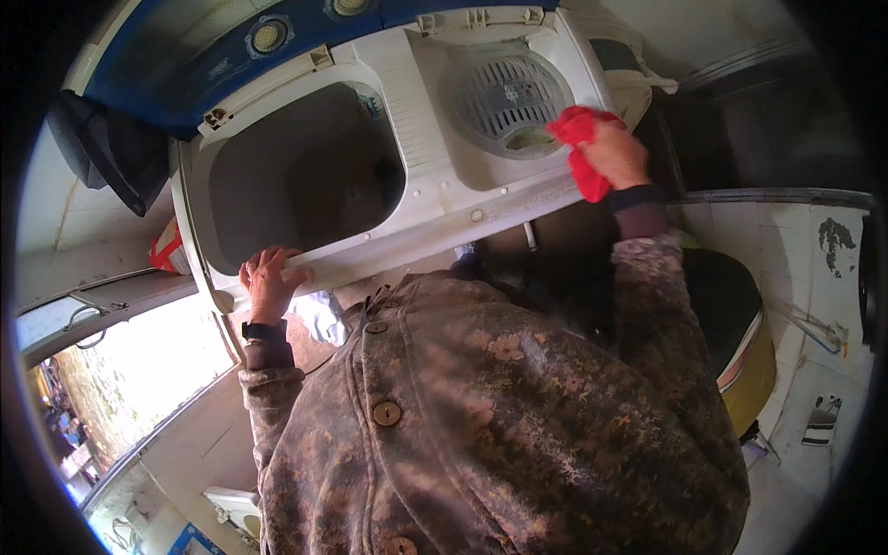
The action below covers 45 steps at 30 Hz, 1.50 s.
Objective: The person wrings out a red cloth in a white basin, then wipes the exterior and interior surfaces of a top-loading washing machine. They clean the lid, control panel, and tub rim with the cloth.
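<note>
A twin-tub washing machine's white top lies across the view. My right hand is closed around a red cloth at the front right edge of the top, beside the round recess with a slotted plastic spin-tub cover. My left hand rests on the front rim near the left corner, fingers spread, holding nothing. Between them and further left is the large wash-tub opening, dark inside. The blue control panel with round knobs runs along the far side.
A dark cloth or bag hangs at the left, above a red and white package. A bright window or doorway is at lower left. To the right stands a dark-topped, yellowish container near a white tiled wall.
</note>
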{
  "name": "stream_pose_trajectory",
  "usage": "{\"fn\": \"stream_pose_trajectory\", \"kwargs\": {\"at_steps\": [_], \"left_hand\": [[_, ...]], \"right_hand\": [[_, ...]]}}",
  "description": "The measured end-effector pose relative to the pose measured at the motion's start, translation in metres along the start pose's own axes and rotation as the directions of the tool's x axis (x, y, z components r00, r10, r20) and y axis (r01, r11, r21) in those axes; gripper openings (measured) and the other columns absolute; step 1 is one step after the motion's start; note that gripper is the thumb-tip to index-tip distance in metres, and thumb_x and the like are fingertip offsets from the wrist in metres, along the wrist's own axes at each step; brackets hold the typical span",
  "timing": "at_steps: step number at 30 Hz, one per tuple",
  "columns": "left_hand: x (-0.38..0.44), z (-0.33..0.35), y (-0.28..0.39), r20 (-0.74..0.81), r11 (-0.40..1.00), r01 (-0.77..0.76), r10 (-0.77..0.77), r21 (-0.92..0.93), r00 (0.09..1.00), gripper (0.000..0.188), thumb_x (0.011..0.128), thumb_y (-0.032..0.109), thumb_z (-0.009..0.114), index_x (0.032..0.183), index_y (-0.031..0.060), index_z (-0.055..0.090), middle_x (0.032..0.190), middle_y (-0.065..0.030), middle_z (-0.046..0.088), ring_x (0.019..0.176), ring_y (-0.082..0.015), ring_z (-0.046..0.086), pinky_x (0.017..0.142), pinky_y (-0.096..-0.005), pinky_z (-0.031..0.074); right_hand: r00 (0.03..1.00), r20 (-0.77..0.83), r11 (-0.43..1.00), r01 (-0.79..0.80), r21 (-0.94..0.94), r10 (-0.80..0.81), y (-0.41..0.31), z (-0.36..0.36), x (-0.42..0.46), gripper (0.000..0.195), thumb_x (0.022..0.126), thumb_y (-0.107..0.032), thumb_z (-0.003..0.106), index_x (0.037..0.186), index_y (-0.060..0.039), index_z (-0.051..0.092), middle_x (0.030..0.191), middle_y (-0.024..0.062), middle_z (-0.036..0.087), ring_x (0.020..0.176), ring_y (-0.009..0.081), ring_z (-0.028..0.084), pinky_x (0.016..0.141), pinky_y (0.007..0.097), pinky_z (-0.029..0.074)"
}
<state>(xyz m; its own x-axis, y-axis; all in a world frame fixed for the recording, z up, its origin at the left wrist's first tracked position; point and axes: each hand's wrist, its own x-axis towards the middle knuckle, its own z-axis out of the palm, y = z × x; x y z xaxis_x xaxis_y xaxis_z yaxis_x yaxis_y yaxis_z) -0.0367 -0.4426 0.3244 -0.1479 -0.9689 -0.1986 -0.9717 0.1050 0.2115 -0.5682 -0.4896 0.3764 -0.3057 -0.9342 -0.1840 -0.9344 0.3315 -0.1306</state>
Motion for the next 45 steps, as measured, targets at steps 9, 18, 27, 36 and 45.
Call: {"fn": "stream_pose_trajectory", "kwargs": {"at_steps": [9,18,27,36,45], "left_hand": [[0.013,0.01,-0.006,-0.057,0.996,-0.085,0.085,0.001,0.995,0.038,0.067,0.036,0.073,0.102,0.0222,0.067,0.109,0.0004,0.06,0.113,-0.0248,0.046,0.1,-0.044,0.021],[0.007,0.005,-0.01,0.02,1.0,-0.005,0.004,0.025,1.0,0.044,0.067,0.042,0.072,0.107,0.0226,0.066,0.101,-0.0036,0.062,0.107,-0.0256,0.05,0.099,-0.0432,0.022],[0.01,0.011,-0.014,0.034,0.998,-0.025,0.023,0.058,0.999,0.044,0.069,0.044,0.07,0.108,0.0243,0.066,0.103,-0.0034,0.062,0.105,-0.0269,0.051,0.099,-0.0444,0.022],[0.012,0.011,-0.015,0.029,0.995,-0.041,0.039,0.088,0.999,0.046,0.07,0.046,0.071,0.109,0.0229,0.065,0.106,-0.0046,0.063,0.104,-0.0297,0.052,0.096,-0.0463,0.026],[0.01,0.021,-0.024,0.011,0.992,-0.053,0.052,0.119,0.999,0.05,0.071,0.053,0.067,0.109,0.0215,0.064,0.109,-0.004,0.061,0.107,-0.0303,0.05,0.097,-0.0495,0.026]], "right_hand": [[0.917,-0.093,0.907,0.398,0.138,-0.388,-0.131,0.062,-0.027,0.023,0.077,-0.019,0.05,0.089,-0.0048,0.064,0.076,0.0193,0.066,0.072,0.0337,0.066,0.06,0.0482,0.05],[0.773,-0.529,0.821,0.526,0.224,-0.351,-0.038,0.067,-0.084,0.032,0.068,-0.01,0.068,0.098,-0.0208,0.065,0.11,0.0074,0.056,0.104,0.0294,0.054,0.085,0.0383,0.045],[0.809,-0.542,0.972,-0.158,0.171,0.227,0.021,0.077,-0.077,0.041,0.073,-0.022,0.067,0.113,-0.0178,0.058,0.103,0.015,0.049,0.093,0.038,0.056,0.069,0.0503,0.049],[0.872,-0.466,0.844,0.36,0.398,-0.152,-0.091,0.111,-0.149,0.039,0.074,-0.023,0.066,0.112,-0.0186,0.06,0.101,0.0105,0.056,0.087,0.0331,0.059,0.07,0.0432,0.049],[0.886,-0.302,0.92,-0.27,0.284,0.353,0.032,0.079,-0.079,0.04,0.079,-0.025,0.056,0.119,-0.021,0.056,0.122,0.0112,0.051,0.105,0.0362,0.054,0.08,0.0498,0.047]]}}
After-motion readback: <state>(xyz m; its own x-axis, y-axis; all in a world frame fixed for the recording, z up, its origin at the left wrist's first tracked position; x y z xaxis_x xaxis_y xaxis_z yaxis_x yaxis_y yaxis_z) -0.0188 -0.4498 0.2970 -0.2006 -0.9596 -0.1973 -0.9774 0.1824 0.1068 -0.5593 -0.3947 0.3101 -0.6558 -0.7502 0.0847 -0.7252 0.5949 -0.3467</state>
